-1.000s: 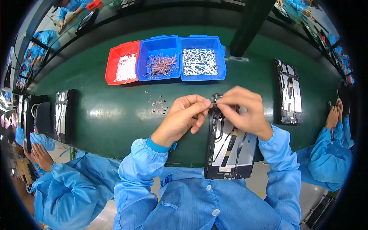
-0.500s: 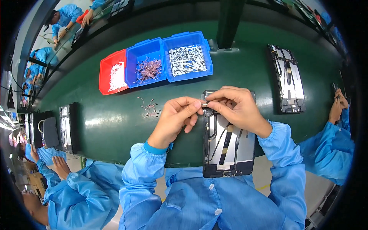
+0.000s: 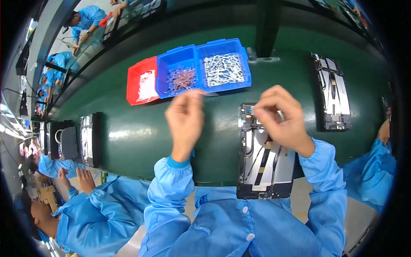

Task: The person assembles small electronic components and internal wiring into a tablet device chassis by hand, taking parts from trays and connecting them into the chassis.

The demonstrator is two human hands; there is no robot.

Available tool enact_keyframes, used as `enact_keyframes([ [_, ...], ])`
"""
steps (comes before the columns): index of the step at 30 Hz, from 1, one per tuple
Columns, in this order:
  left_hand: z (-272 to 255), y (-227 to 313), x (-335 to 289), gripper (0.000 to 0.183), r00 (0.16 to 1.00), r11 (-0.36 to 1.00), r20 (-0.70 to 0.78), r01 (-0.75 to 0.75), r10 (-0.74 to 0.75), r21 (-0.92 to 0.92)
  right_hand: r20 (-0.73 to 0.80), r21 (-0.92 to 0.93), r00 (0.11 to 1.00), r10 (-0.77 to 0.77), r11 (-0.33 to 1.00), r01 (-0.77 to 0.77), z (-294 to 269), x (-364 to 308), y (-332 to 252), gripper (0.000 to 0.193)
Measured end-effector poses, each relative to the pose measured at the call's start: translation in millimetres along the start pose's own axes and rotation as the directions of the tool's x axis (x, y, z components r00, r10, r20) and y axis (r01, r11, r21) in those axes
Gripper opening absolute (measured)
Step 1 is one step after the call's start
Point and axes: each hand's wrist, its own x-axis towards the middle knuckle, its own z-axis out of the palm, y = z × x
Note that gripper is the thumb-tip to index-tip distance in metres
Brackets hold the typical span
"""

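The left hand's grip is blurred, fingertips drawn close, any hold impossible to tell; just beyond it stands the middle blue bin. The right hand's grip curls, contents unclear, over the uncovered device's far end

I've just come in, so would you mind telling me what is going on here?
A person at a green table has an open device in front of them. Their right hand is over its far end, fingers curled. Their left hand, blurred, is by the near edge of the middle bin, which holds wires. I cannot tell whether either hand holds anything.
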Motion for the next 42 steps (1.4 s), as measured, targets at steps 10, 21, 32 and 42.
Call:
enact_keyframes([
  [10, -93, -25, 53, 0.032, 0.791, 0.65, -0.374, -0.038, 0.484, 0.759, -0.052, 0.417, 0.935, 0.352, 0.858, -0.3, -20, -1, -3, 0.007],
  [21, -4, 23, -89, 0.075, 0.65, 0.883, 0.609, 0.421, -0.454, 0.209, -0.129, 0.377, 0.927, 0.353, 0.882, -0.283, -25, -98, 15, 0.006],
  [32, 75, 45, -70, 0.025, 0.607, 0.778, 0.708, 0.615, -0.362, -0.129, -0.321, 0.361, 0.895, 0.309, 0.914, -0.186, -48, -84, -5, 0.006],
  [42, 112, 6, -31, 0.024, 0.649, 0.643, 0.124, -0.761, 0.751, 0.088, -0.074, 0.542, 0.997, -0.017, 0.839, 0.055, -67, 7, -94, 0.003],
])
